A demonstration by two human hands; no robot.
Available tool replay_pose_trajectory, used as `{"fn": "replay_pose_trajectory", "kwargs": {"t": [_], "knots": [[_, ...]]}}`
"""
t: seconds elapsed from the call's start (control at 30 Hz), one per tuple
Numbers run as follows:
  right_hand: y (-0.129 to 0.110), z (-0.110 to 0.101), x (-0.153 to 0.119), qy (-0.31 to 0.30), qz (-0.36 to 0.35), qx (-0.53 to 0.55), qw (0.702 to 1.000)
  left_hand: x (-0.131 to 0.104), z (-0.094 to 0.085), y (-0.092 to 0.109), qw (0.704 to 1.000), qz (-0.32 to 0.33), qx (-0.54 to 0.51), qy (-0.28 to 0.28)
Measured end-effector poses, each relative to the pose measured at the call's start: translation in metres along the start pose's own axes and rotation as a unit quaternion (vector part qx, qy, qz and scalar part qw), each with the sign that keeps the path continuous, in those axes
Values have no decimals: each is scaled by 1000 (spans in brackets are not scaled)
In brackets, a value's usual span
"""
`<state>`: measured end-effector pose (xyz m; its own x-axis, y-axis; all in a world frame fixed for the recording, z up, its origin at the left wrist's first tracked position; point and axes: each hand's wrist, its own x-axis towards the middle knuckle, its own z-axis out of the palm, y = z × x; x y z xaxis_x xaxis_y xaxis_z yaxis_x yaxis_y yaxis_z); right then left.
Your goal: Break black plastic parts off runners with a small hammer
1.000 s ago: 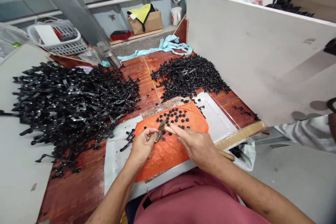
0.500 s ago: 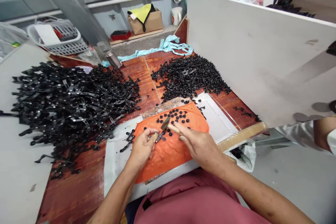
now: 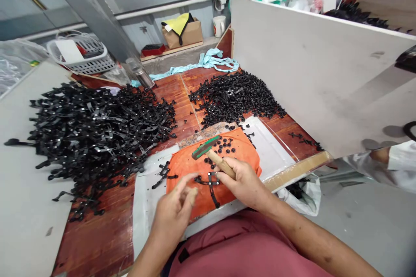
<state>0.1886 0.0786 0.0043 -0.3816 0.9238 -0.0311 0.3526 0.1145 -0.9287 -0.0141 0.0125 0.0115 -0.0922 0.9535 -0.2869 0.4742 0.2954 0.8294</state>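
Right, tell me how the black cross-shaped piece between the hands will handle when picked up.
The black piece will probably feel light, being so thin. It may swivel at the shiny dots, which resemble rivets. Flat on the orange cloth, it seems unlikely to roll.

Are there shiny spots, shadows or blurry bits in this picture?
In the head view, bright glints dot the left heap of black jointed pieces; in the head view, a darker slanting band, probably shadow, crosses the pale-grey upright board, and the green-edged, wooden-handled hammer isn't blurry.
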Motion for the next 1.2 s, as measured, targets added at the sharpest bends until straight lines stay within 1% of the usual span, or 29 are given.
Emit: {"fn": "replay_pose_trajectory", "kwargs": {"t": [0.03, 0.07, 0.1, 0.13, 0.17, 0.23, 0.27, 0.3, 0.33, 0.37, 0.47, 0.53, 0.57, 0.63, 0.73, 0.83, 0.93, 1.07, 1.13, 1.2], "knots": [[-2, -2, -1, -5, -1, 6, 1000, -1, -3, -1, 996, 31, 65, 60], [-4, -2, -1, -14, -3, 15, 1000, -2, -4, -1, 986, 70, 114, 103], [-6, -1, -2, -25, -4, 29, 999, -2, -3, 0, 977, 108, 144, 116], [-8, 1, -2, -34, -4, 43, 998, -1, 0, 1, 973, 136, 155, 100], [-9, 3, -2, -40, -3, 55, 998, 0, 5, 3, 975, 149, 153, 65], [-9, 7, -2, -46, -4, 69, 997, 5, 13, 7, 983, 131, 130, -12], [-9, 7, -1, -49, -7, 70, 996, 8, 14, 8, 986, 112, 121, -33], [-8, 5, -1, -47, -10, 67, 997, 14, 13, 8, 988, 94, 116, -37], [-6, 2, -1, -44, -15, 62, 997, 20, 10, 8, 990, 81, 115, -23], [-3, -4, -1, -38, -18, 52, 998, 29, 5, 7, 990, 73, 119, 1], [14, -25, -4, 8, -7, -14, 1000, 60, -14, 1, 985, 60, 143, 72], [30, -40, -9, 49, 17, -68, 996, 80, -23, -4, 983, 60, 156, 80], [40, -46, -11, 67, 26, -83, 994, 88, -24, -6, 982, 62, 159, 78], [57, -57, -16, 81, 49, -96, 991, 99, -23, -9, 982, 67, 164, 73], [76, -66, -20, 84, 74, -89, 990, 106, -16, -10, 978, 70, 181, 79], [83, -67, -20, 77, 80, -57, 992, 107, -11, -10, 973, 64, 206, 86], [83, -65, -18, 85, 81, -44, 992, 108, -10, -8, 967, 53, 237, 82], [83, -64, -17, 83, 74, -56, 992, 108, -9, -5, 954, 29, 287, 75], [79, -67, -17, 76, 64, -79, 992, 109, -7, -3, 948, 17, 308, 80], [71, -69, -16, 73, 51, -118, 989, 109, -6, -2, 943, 8, 323, 83]]}}
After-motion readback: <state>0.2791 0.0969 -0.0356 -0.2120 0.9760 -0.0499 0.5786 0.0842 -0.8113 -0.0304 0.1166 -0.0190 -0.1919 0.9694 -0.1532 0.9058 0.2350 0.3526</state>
